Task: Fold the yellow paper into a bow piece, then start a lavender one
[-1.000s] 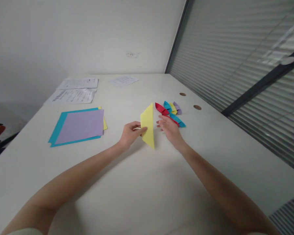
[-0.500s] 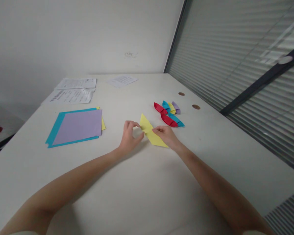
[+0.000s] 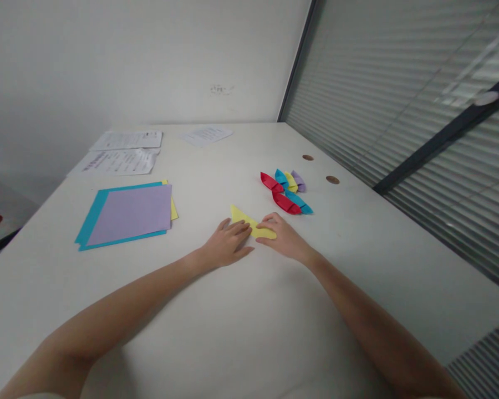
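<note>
Spread left hand [image 3: 227, 245] presses, right hand [image 3: 288, 239] pinches one partly hidden yellow paper [image 3: 266, 233]; six folded pieces [image 3: 285, 203] lie at its one o'clock.

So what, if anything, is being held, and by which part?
Yellow paper: right hand holds its right end; left hand touches near its middle.

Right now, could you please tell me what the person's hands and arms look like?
The left hand and right hand are bare, without gloves. The left forearm and right forearm are uncovered, with no watch or bracelet visible. A sliver of pale sleeve shows at bottom left.
</note>
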Available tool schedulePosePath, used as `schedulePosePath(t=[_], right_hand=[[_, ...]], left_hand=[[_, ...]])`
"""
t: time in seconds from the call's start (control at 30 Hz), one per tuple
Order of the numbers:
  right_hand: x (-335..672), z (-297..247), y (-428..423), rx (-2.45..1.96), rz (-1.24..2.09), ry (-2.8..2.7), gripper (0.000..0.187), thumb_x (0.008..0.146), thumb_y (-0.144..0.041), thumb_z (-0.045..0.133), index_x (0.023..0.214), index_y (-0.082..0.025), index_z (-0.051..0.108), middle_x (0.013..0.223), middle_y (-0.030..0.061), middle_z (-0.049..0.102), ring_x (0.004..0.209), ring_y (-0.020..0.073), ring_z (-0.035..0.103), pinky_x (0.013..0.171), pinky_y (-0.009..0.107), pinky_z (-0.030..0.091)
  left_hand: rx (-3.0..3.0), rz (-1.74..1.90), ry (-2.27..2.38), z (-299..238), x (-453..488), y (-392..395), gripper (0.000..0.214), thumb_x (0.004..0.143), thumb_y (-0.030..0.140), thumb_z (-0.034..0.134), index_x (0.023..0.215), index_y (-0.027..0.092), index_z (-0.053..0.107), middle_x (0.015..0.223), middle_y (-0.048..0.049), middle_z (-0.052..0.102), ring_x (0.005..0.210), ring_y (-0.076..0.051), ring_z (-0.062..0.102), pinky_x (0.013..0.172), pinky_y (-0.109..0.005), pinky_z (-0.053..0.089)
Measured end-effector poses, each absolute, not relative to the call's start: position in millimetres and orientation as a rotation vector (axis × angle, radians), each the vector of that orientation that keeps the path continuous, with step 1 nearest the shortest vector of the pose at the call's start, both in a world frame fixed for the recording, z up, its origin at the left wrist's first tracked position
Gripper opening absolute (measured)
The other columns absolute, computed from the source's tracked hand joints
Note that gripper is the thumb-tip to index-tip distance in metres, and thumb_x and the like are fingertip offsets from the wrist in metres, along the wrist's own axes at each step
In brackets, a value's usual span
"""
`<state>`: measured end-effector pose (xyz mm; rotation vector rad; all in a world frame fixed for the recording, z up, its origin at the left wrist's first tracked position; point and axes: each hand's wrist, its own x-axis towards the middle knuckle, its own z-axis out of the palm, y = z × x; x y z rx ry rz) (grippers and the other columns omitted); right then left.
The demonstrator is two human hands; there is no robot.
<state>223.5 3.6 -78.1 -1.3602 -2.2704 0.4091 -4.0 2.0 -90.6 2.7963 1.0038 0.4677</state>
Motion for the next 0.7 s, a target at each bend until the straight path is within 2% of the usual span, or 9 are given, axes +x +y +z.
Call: schedulePosePath(t=[0.1, 0.27, 0.33, 0.4, 0.47, 0.53, 0.63, 0.7], right_hand=[[224.7, -79.7, 2.5, -1.369, 0.263, -2.367, 0.032, 0.079, -0.038, 0.073, 0.104, -0.020, 0.071, 0.113, 0.0096, 0.060, 0.100, 0.0244, 0.059, 0.095, 0.042, 0.045], [223.9, -77.4, 2.1, -1.165, -0.033, -2.572, 0.019, 0.089, -0.033, 0.062, 0.094, -0.018, 0.072, 0.098, 0.0078, 0.067, 0.091, 0.0215, 0.058, 0.084, 0.038, 0.043], [222.6, -74.3, 0.4, -1.041, -0.176, -2.623, 0.017, 0.092, -0.027, 0.058, 0.089, -0.018, 0.071, 0.091, 0.0072, 0.069, 0.088, 0.0207, 0.057, 0.080, 0.038, 0.041], [220.7, -69.7, -2.5, -0.932, -0.264, -2.612, 0.017, 0.093, -0.023, 0.055, 0.087, -0.019, 0.070, 0.087, 0.0063, 0.070, 0.088, 0.0205, 0.057, 0.079, 0.038, 0.039], [218.6, -63.5, -5.9, -0.875, -0.278, -2.502, 0.014, 0.093, -0.022, 0.055, 0.092, -0.021, 0.070, 0.090, 0.0058, 0.070, 0.091, 0.0207, 0.057, 0.081, 0.038, 0.040], [216.6, -56.5, -8.4, -0.881, -0.243, -2.257, 0.019, 0.091, -0.027, 0.059, 0.107, -0.023, 0.067, 0.099, 0.0072, 0.069, 0.097, 0.0222, 0.057, 0.086, 0.040, 0.041], [213.6, -48.8, -7.5, -0.978, -0.075, -1.829, 0.045, 0.089, -0.037, 0.060, 0.131, -0.024, 0.053, 0.112, 0.0110, 0.063, 0.105, 0.0249, 0.056, 0.091, 0.043, 0.045], [210.8, -47.9, -4.0, -1.051, 0.137, -1.664, 0.053, 0.089, -0.043, 0.058, 0.137, -0.025, 0.046, 0.115, 0.0115, 0.060, 0.104, 0.0244, 0.057, 0.087, 0.042, 0.048]], left_hand=[[2.801, 0.434, 0.997, -90.1, -4.6, 1.8, 0.056, 0.095, 0.052, 0.041, 0.138, 0.015, 0.047, 0.141, -0.0152, 0.051, 0.137, -0.027, 0.040, 0.115, -0.051, 0.023], [2.799, 0.488, 0.971, -90.8, -3.4, -0.5, 0.060, 0.093, 0.055, 0.043, 0.136, 0.014, 0.049, 0.141, -0.0160, 0.052, 0.136, -0.029, 0.041, 0.114, -0.052, 0.022], [2.781, 0.570, 1.010, -91.3, -3.0, -0.6, 0.056, 0.091, 0.054, 0.049, 0.131, 0.015, 0.054, 0.133, -0.0153, 0.058, 0.129, -0.029, 0.048, 0.113, -0.051, 0.025], [2.749, 0.656, 1.052, -90.5, -3.6, 1.3, 0.043, 0.091, 0.046, 0.053, 0.121, 0.017, 0.061, 0.118, -0.0133, 0.066, 0.117, -0.028, 0.056, 0.107, -0.049, 0.033], [2.679, 0.759, 1.049, -87.0, -4.6, 5.3, 0.027, 0.092, 0.033, 0.053, 0.109, 0.018, 0.068, 0.101, -0.0111, 0.070, 0.102, -0.025, 0.062, 0.097, -0.045, 0.040], [2.502, 0.916, 1.015, -80.5, -4.7, 9.6, 0.022, 0.092, 0.024, 0.050, 0.098, 0.019, 0.071, 0.091, -0.0099, 0.071, 0.089, -0.021, 0.065, 0.089, -0.041, 0.044], [1.895, 1.159, 1.002, -68.2, -0.3, 12.3, 0.020, 0.087, 0.031, 0.060, 0.098, 0.017, 0.070, 0.091, -0.0092, 0.072, 0.080, -0.018, 0.065, 0.078, -0.033, 0.049], [1.449, 1.196, 0.938, -61.8, 5.2, 10.2, 0.028, 0.076, 0.038, 0.072, 0.092, 0.015, 0.068, 0.087, -0.0079, 0.072, 0.075, -0.016, 0.065, 0.071, -0.029, 0.050]])
